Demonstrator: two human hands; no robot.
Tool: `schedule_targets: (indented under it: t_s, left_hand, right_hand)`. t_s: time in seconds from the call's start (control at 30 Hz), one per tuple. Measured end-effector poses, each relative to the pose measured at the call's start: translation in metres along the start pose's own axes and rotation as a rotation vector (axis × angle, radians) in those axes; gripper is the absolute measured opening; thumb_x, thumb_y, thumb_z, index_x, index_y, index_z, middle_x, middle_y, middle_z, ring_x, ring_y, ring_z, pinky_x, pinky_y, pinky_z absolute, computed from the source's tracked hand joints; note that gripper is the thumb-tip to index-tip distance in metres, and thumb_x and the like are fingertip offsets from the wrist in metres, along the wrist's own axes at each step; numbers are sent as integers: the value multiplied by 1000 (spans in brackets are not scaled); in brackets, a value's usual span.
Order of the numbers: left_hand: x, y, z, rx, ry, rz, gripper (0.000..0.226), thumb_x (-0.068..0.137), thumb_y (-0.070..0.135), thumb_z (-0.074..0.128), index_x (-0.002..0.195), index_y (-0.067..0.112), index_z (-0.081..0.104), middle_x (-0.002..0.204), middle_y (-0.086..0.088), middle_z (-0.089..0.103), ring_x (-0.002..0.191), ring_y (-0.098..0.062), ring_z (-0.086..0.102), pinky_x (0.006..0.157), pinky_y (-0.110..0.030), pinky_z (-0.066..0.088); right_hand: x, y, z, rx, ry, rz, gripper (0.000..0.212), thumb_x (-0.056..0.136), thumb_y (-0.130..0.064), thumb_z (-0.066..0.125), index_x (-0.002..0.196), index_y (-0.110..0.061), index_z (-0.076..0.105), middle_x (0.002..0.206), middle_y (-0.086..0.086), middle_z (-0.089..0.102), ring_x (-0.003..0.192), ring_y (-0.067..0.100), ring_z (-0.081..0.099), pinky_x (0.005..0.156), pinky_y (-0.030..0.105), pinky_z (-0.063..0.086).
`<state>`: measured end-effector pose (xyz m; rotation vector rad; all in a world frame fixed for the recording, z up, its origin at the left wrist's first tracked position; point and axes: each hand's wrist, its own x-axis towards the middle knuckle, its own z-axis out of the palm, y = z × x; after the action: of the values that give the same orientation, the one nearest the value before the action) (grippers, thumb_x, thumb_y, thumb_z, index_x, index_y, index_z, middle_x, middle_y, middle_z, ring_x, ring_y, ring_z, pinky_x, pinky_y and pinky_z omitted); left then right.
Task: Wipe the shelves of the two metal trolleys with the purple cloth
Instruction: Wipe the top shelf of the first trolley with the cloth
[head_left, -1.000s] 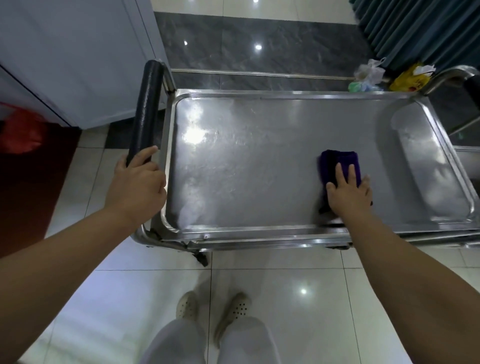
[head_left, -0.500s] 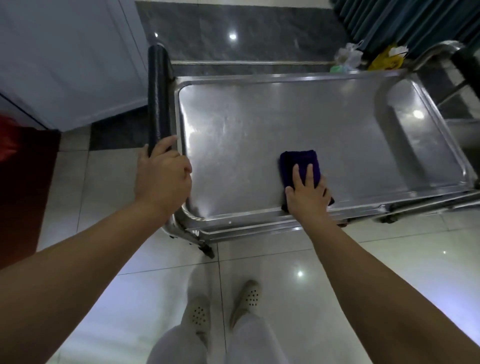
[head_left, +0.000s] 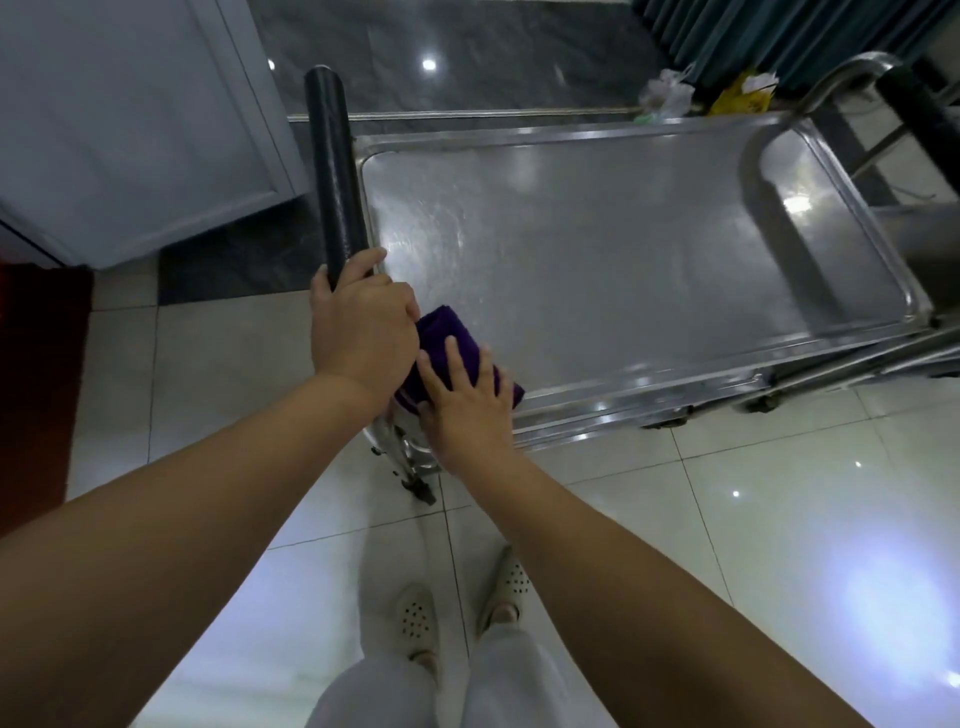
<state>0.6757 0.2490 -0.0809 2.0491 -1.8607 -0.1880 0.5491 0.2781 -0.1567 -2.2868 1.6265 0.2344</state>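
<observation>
A steel trolley's top shelf (head_left: 623, 249) fills the middle of the head view, its rim raised all round. The folded purple cloth (head_left: 445, 332) lies at the shelf's near left corner. My right hand (head_left: 467, 402) presses flat on the cloth with straight fingers. My left hand (head_left: 363, 327) grips the near end of the trolley's black padded handle (head_left: 332, 171), just left of the cloth and partly over it. A second trolley's frame and black handle (head_left: 930, 104) show at the far right.
A grey cabinet (head_left: 130, 130) stands to the left of the handle. Plastic bags (head_left: 670, 96) and a yellow bag (head_left: 740, 96) lie on the dark floor strip beyond the trolley, below a green curtain. White tiled floor and my feet are below.
My right hand slid the cloth leftward along the near edge of the shelf, from right of centre to the near left corner. My left hand kept its hold on the handle.
</observation>
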Motion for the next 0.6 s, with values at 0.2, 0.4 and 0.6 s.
schedule_targets:
  t_s: [0.2,0.4,0.6]
  left_hand:
    - [-2,2,2,126,7,55,17,89,15,55,84,18,71,105,-4,68,130,-22,39,112,-49,17]
    - [-7,11,-1,358,27,378,28,83,7,43,76,1,70,84,-20,67,114,-38,51,104,-51,31]
    - [-18,23,1,690,-135,563,23,80,10,44,80,5,67,92,-17,68,117,-36,52,100,-47,34]
  right_hand:
    - [-15,-1,8,28,13,-64,53,101,-44,30,151,-41,11,162,-2,-1,147,35,-9,116,53,-4]
    - [-33,25,12,33,82,-135,48,101,-43,32,148,-40,24,161,-6,9,148,29,-3,118,47,-3]
    - [-40,76,7,-65,103,-162,52,100,-41,36,150,-38,20,161,-4,11,148,30,1,118,46,-3]
